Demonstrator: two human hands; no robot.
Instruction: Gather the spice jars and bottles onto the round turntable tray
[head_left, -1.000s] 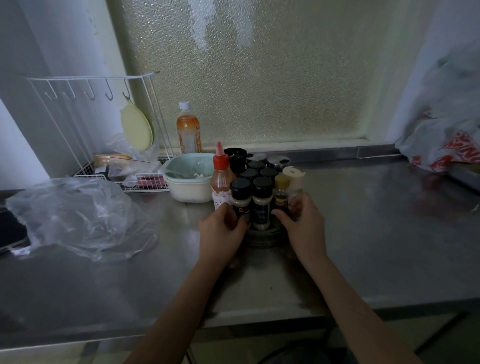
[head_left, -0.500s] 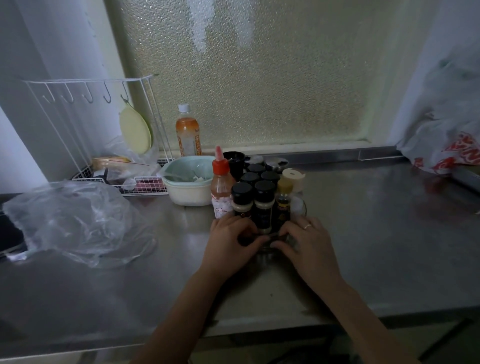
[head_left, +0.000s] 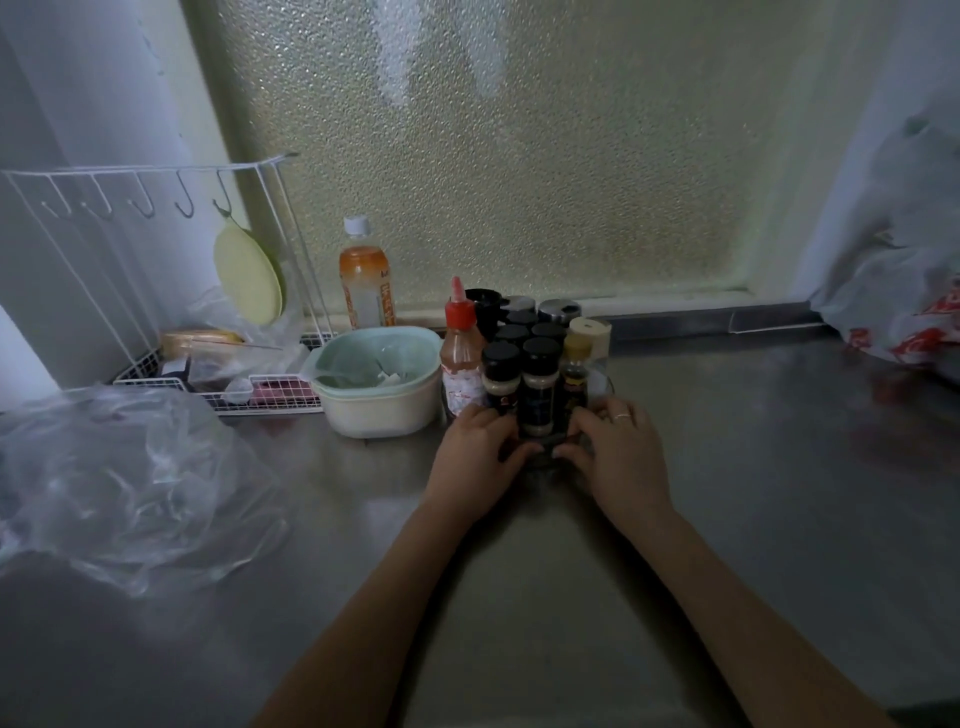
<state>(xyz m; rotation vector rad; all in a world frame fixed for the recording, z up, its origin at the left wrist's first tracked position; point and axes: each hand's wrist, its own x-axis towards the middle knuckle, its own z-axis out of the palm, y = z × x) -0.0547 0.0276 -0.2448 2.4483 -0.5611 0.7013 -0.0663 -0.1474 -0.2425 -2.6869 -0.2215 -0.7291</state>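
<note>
A brushed stainless-steel bench runs the width of the view, dully reflecting dim light. Behind it stands a large pebbled frosted-glass window, glowing pale green, with a pale sill along its foot. A white wall closes the left side, where a white wire rack with hooks stands against it. The room is dim, lit only through the glass.
</note>
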